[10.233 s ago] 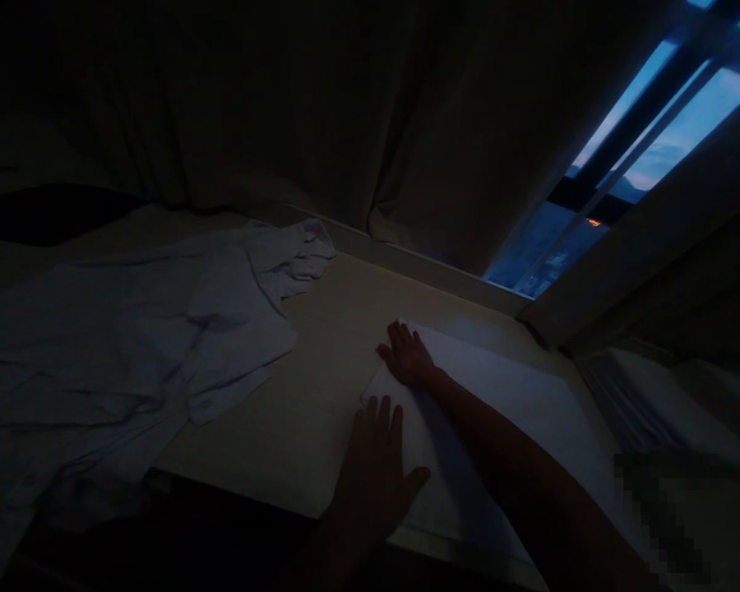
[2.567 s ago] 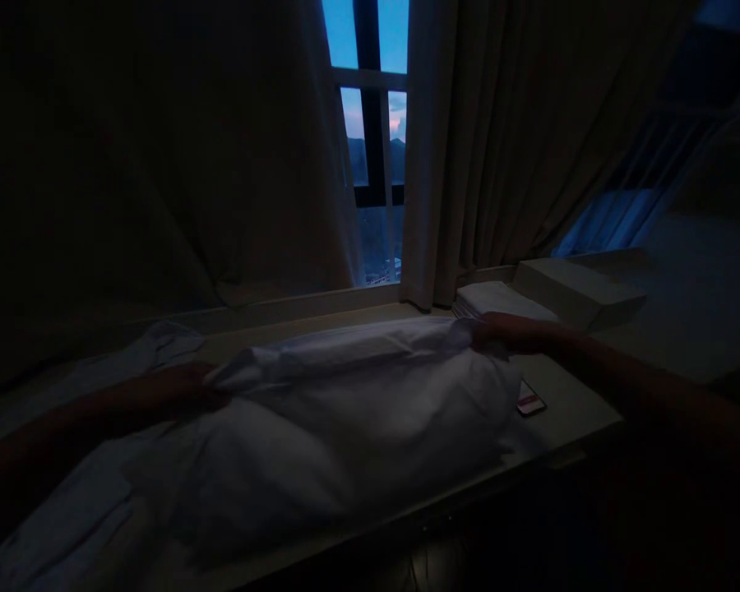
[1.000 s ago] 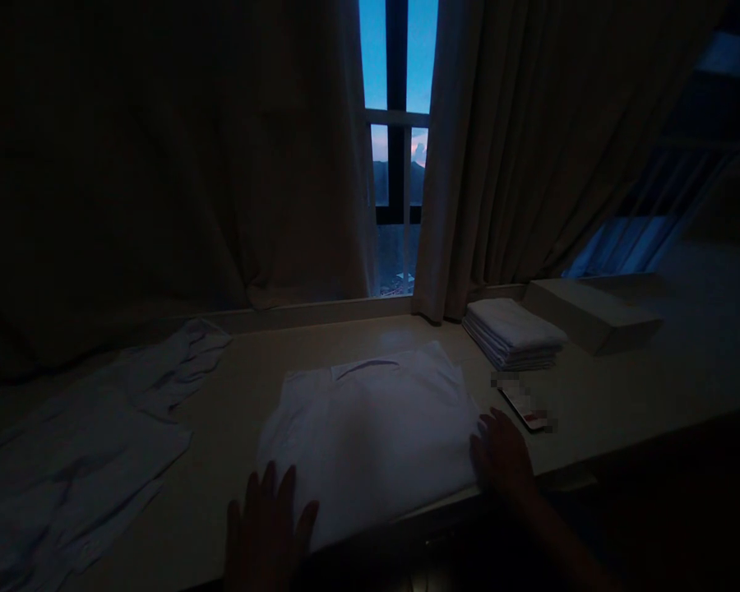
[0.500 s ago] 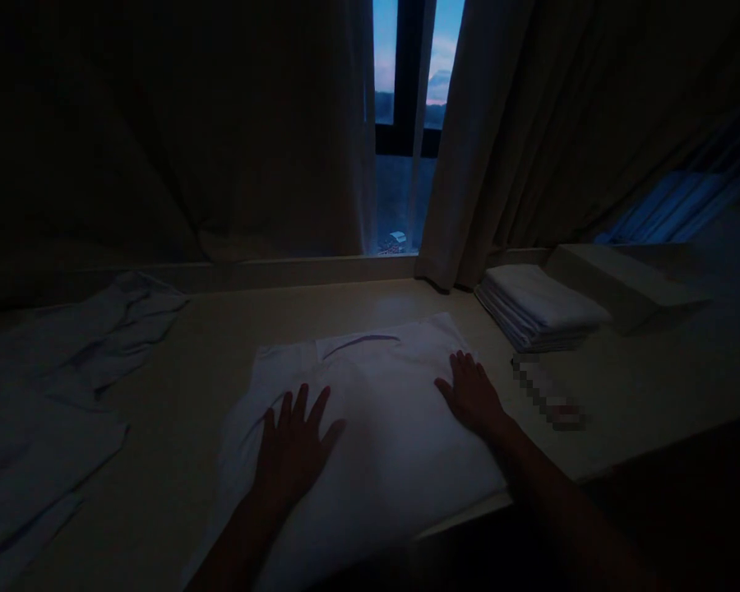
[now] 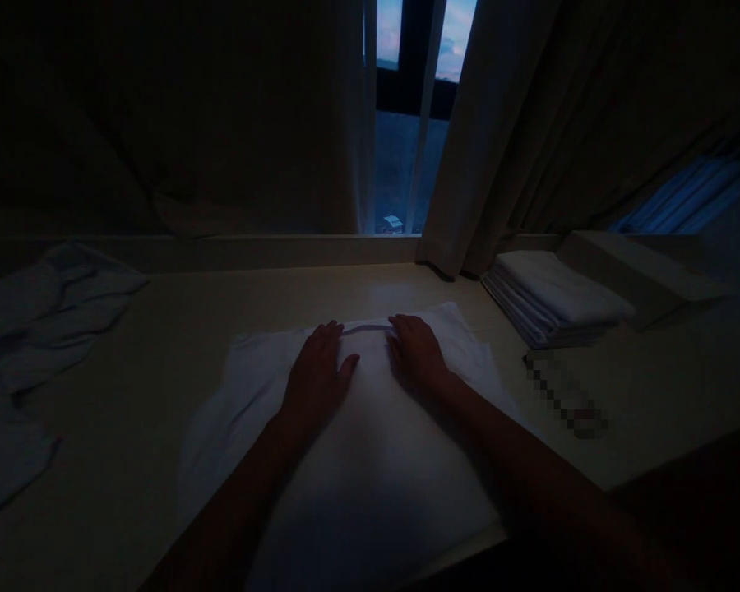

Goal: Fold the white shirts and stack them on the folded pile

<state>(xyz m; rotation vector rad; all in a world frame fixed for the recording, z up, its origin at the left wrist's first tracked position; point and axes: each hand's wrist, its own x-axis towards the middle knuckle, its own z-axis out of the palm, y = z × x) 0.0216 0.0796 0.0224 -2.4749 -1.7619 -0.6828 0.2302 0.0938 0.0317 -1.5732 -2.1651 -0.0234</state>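
Observation:
A white T-shirt [image 5: 370, 444] lies spread on the pale counter, its curved neckline [image 5: 367, 328] at the far end. On the left end of that neckline rests my left hand [image 5: 317, 370], palm down, with the thumb held apart from the fingers. My right hand [image 5: 420, 352] lies over the neckline's right end, fingers stretched forward on the cloth. Both hands look flat and open, though dim light obscures the fingertips. The shirt's near end drops into shadow at the counter's front edge.
At the right stands a stack of folded white clothes [image 5: 552, 296], with a pale box [image 5: 641, 267] behind it. A pixelated object [image 5: 564, 395] lies in front. More loose white clothing [image 5: 55, 321] covers the left side. Dark curtains [image 5: 252, 123] flank a narrow window [image 5: 398, 164].
Both hands have slid inward and away from me, from the shirt's left and right sides to its neckline. The neckline looks straighter. My view has tilted slightly down.

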